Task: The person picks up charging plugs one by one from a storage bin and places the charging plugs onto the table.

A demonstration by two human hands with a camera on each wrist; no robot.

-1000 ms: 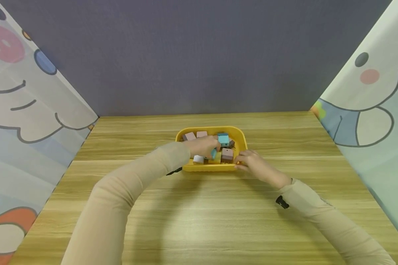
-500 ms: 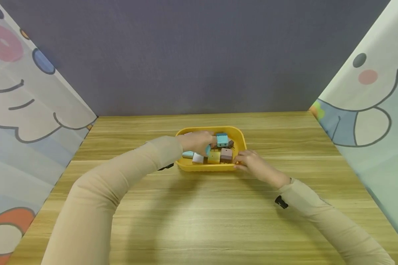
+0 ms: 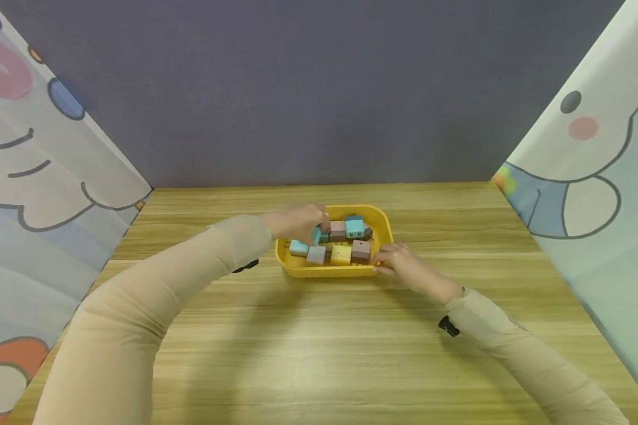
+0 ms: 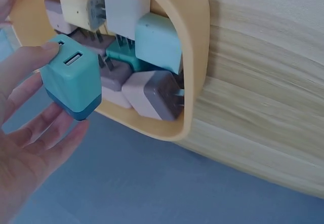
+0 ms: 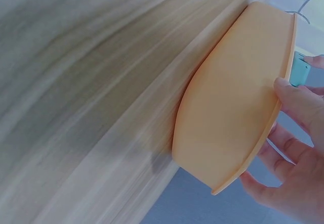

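Note:
In the left wrist view, my left hand (image 4: 25, 148) pinches a teal USB wall charger (image 4: 73, 77) between thumb and fingers. Its USB port shows on the near end, and it is raised over the basket. A yellow plastic basket (image 3: 329, 271) stands on the table. My right hand (image 3: 406, 267) grips its near right rim, thumb on the outer wall and fingers over the edge. Inside lie several chargers with prongs: a yellow one (image 4: 81, 6), a white one (image 4: 126, 9), a light blue one (image 4: 159, 39) and a pink-and-brown one (image 4: 154, 95).
The basket sits toward the back of a wood-grain table (image 3: 340, 354). A dark grey panel (image 3: 319, 94) rises behind it. Cartoon-printed sheets stand at the left (image 3: 37, 177) and right (image 3: 590, 177).
My left hand has moved left and slightly up within the basket, carrying the teal charger and uncovering more chargers. My right hand has kept its grip on the rim.

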